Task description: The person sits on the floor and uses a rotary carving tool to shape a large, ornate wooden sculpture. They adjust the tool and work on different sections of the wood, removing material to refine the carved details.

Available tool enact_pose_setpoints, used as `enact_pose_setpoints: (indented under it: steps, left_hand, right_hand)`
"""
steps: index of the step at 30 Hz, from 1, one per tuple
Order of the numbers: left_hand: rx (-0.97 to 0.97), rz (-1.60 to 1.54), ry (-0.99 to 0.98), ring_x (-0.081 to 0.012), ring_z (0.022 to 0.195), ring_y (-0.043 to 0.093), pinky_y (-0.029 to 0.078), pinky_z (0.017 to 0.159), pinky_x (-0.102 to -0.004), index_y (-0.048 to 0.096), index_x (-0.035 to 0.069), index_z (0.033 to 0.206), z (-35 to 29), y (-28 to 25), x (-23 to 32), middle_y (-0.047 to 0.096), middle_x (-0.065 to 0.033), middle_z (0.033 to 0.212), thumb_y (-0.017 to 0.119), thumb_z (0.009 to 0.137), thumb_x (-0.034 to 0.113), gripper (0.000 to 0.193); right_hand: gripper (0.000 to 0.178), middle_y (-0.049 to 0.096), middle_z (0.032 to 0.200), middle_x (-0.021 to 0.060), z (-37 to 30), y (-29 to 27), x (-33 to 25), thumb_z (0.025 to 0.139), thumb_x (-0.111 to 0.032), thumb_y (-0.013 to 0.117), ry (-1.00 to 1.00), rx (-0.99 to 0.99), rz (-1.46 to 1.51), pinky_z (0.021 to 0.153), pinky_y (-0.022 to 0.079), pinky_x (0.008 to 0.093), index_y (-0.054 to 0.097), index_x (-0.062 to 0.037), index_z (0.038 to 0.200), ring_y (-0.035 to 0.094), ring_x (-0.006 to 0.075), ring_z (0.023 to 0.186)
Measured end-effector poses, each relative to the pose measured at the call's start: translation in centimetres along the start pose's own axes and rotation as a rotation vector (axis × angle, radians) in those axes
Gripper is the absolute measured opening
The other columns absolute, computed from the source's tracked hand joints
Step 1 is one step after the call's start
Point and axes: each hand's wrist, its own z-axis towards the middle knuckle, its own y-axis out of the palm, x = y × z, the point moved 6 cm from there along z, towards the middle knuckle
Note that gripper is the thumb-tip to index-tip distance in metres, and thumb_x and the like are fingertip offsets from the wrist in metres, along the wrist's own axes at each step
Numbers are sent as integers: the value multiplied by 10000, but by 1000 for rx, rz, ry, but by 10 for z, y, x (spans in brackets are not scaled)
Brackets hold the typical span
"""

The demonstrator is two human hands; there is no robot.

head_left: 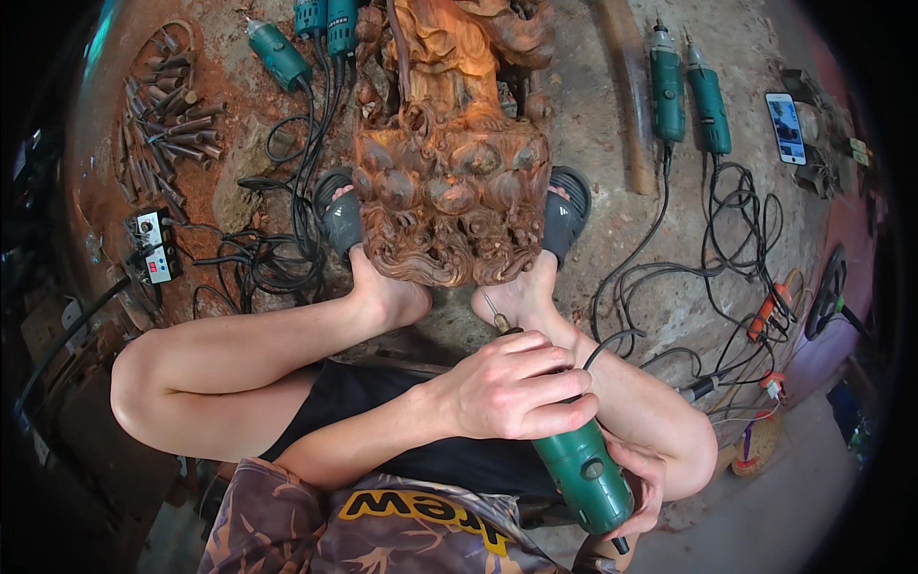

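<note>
pointing up-left, long axis diagonal: green grinder (583,476); left hand (521,387) clasping front, right hand (648,488) cupping rear

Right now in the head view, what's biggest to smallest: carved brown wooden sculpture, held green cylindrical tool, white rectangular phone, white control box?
1. Carved brown wooden sculpture
2. Held green cylindrical tool, nearer the camera
3. White rectangular phone and white control box: too alike to rank

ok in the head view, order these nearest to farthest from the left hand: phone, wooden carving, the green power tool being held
1. Green power tool: in the left hand's grip, its body slanting toward the lower right.
2. Wooden carving: ahead, at top centre.
3. Phone: farthest, at upper right.
</note>
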Motion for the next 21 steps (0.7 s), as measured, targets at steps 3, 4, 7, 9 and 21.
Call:
enact_pose_setpoints:
  steps: [3,4,7,9,21]
  left_hand:
    - [22,-15,-34,-202,911,668,546,770,-322,701,114,990,4,-3,-7,658,-17,984,731,709,170,288]
    - [27,-19,-41,-202,909,668,547,768,-323,701,116,991,5,-3,-10,658,-15,984,731,709,173,289]
    - [78,-31,-40,-205,859,684,547,705,-310,735,113,952,11,-3,-16,687,-32,966,726,672,209,296]
    - [126,-58,-43,-211,832,693,544,662,-303,757,108,931,14,-4,-20,700,-47,955,730,642,224,312]
    - [268,79,-153,-200,823,707,548,638,-298,750,105,1003,20,-10,-36,724,-50,974,769,700,186,315]
  right_hand:
    - [1068,562,1394,336,10,-5,-1,634,-313,948,0,11,-64,908,592,490,353,-29,1475,704,430,1108]
    - [1054,566,1394,328,12,-6,-1,638,-323,948,-4,12,-75,915,590,493,358,-37,1463,702,431,1114]
    - [1010,576,1394,305,24,-9,1,648,-351,946,-15,24,-119,935,582,502,373,-61,1428,694,432,1133]
    - [981,583,1394,289,33,-10,4,655,-369,945,-24,24,-142,949,576,509,384,-77,1405,689,433,1145]
    - [813,625,1393,196,68,-18,14,696,-480,938,-31,-67,-301,1031,544,547,444,-174,1265,658,437,1218]
